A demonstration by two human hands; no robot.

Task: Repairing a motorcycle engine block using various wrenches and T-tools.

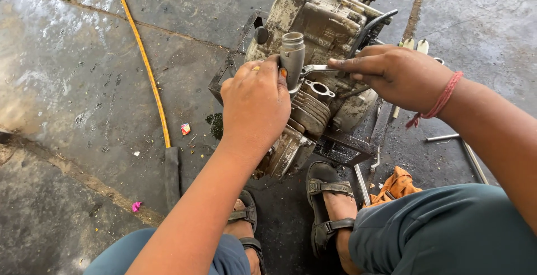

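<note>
The engine (313, 79) sits on a metal stand (347, 143) on the wet floor (84, 85). The left hand (254, 104) is clamped around its grey pipe (292, 57), and the right hand (394, 76) grips a spanner (316, 69) beside the pipe. A yellow hose (146, 62) lies well apart at left.

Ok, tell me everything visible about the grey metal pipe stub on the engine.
The short grey metal pipe stub is a dull, grimy cylinder with an open rimmed top, standing roughly upright at the finned cylinder of the dirty engine block. The left hand grips its lower part; the right hand holds a silver spanner whose head meets its side.
</note>
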